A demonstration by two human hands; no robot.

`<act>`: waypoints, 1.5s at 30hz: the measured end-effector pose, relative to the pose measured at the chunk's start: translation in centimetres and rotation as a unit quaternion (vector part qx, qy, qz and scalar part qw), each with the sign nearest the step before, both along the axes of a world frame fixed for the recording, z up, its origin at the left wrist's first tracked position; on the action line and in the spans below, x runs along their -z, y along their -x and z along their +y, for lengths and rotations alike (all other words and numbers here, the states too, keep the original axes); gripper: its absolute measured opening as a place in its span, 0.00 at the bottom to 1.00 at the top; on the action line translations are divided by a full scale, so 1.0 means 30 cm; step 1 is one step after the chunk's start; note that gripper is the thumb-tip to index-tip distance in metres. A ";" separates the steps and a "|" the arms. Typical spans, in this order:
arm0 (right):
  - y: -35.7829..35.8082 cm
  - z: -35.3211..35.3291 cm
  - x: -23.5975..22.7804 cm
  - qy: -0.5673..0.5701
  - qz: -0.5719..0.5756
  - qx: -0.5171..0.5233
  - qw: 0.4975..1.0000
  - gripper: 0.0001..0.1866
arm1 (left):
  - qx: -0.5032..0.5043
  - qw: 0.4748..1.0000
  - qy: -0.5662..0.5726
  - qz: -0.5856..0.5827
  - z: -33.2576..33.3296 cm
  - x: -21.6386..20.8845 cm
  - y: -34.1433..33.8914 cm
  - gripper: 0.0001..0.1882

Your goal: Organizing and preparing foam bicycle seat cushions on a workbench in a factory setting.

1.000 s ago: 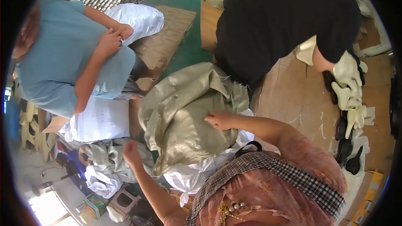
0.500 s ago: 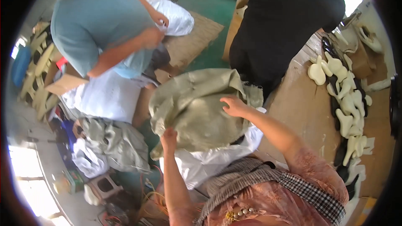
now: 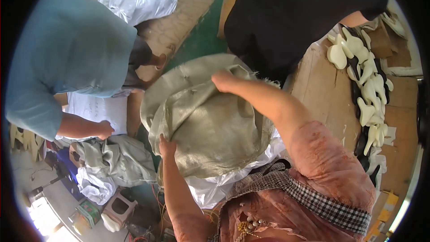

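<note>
A large olive-grey woven sack (image 3: 215,130) spreads in front of me, its mouth wide and its cloth in folds. At its left edge my left hand (image 3: 168,146) pinches the cloth. My right hand (image 3: 224,82) reaches across to the far side, closed on a fold near the sack's rim; its fingertips are mostly hidden and slightly blurred. Beneath the woven sack, on the side toward me, a white plastic sack (image 3: 204,193) sticks out.
A co-worker in a blue shirt (image 3: 76,40) bends at the left over a filled white sack (image 3: 109,112). Another person in black (image 3: 286,22) stands ahead. Cream curved pieces (image 3: 369,94) line the wooden table (image 3: 329,107) at right. Crumpled grey sacks (image 3: 123,159) lie at left.
My right hand, fingers apart before, has moved left and away from me and closed on the sack. The woven cloth has been spread wider. The blue-shirted co-worker has bent down toward the left.
</note>
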State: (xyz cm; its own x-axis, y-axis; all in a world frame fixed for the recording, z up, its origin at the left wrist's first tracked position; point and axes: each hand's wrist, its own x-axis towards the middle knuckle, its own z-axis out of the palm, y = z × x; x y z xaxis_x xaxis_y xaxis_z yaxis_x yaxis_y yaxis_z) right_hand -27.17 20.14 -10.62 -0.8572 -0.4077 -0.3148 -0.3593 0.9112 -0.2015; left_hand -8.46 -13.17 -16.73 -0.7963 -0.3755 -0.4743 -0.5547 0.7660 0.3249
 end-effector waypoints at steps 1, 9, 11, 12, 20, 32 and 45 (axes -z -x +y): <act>0.095 0.012 -0.012 0.019 0.028 -0.015 0.999 0.09 | 0.003 1.000 0.023 -0.019 0.022 -0.006 0.040 0.41; 0.315 -0.207 -0.270 0.337 0.210 0.051 0.916 0.05 | -0.083 0.887 0.097 0.443 -0.036 -0.229 0.146 0.11; 0.279 -0.077 -0.197 0.318 0.218 0.086 0.919 0.05 | -0.029 0.926 -0.186 0.327 0.313 -0.309 0.222 0.07; 0.276 -0.095 -0.198 0.334 0.224 0.078 0.912 0.05 | 0.076 0.941 -0.169 0.282 0.360 -0.252 0.221 0.12; 0.265 0.002 -0.240 0.388 0.229 0.008 0.893 0.04 | 0.054 0.976 -0.116 0.174 0.252 -0.070 0.458 0.30; 0.150 -0.044 -0.269 0.470 0.273 0.041 0.838 0.11 | 0.114 0.953 -0.011 0.279 0.075 -0.165 0.511 0.31; 0.216 -0.062 0.479 0.090 -0.124 0.020 0.988 0.16 | 0.142 0.971 -0.120 0.151 0.318 0.318 0.688 0.17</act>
